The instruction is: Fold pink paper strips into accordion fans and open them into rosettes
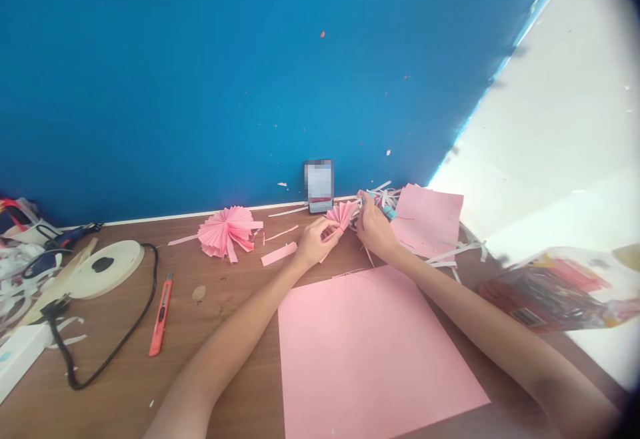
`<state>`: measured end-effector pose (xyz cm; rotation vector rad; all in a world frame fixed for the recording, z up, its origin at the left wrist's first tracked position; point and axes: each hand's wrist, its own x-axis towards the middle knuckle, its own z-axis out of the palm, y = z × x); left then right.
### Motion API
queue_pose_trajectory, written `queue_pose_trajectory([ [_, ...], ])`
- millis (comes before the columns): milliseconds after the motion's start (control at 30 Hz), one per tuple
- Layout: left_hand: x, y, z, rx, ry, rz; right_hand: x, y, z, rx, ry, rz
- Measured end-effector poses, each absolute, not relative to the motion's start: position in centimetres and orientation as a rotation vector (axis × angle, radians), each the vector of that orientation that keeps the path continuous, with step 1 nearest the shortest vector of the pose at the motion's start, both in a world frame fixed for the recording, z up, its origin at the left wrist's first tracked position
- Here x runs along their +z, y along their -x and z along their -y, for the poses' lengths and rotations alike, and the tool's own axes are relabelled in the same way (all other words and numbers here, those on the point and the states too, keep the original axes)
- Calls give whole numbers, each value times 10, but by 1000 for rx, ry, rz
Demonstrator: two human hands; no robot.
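Observation:
My left hand (pixel 316 240) pinches a small pleated pink paper fan (pixel 342 215), with its folds spread upward. Just to the right of the fan, my right hand (pixel 374 225) is closed; a small part shows at its fingertips, too unclear to name. A blue cylindrical piece (pixel 389 212) lies beside that hand, near white paper strips (pixel 386 193). Left of my hands sits a round pink pleated rosette (pixel 227 233) with strips sticking out. A cut pink strip (pixel 279 254) lies close to my left wrist. Under my forearms is a large pink sheet (pixel 370 359).
A phone (pixel 319 187) leans on the blue wall. At right are a smaller pink sheet (pixel 431 219) and a plastic package (pixel 560 289). On the left lie a red cutter knife (pixel 161 315), a black cable (pixel 150 299), a white disc (pixel 113 272) and a white box (pixel 25 359).

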<state>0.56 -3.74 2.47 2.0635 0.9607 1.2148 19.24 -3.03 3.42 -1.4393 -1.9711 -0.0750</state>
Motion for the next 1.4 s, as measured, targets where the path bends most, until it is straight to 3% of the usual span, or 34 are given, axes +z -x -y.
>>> queue_pose_trajectory([
  [267, 26, -6, 37, 1228, -2096, -1026, 62, -238, 15, -384, 1960, 1763],
  [433, 27, -5, 39, 1289, -2074, -1038, 66, -233, 20, -600, 2058, 1789],
  [700, 25, -3, 40, 1380, -1999, -1038, 53, -202, 30, -226, 2014, 2003],
  [933, 17, 1, 28, 1479, -1664, -940, 37, -183, 44, -179, 1891, 2163],
  [1167, 11, 3, 16, 1245, -1244, -600, 21, -181, 50, -345, 1540, 2344],
  [1400, 14, 1, 20, 1108, -1161, -596, 11, -185, 59, -499, 589, 2402],
])
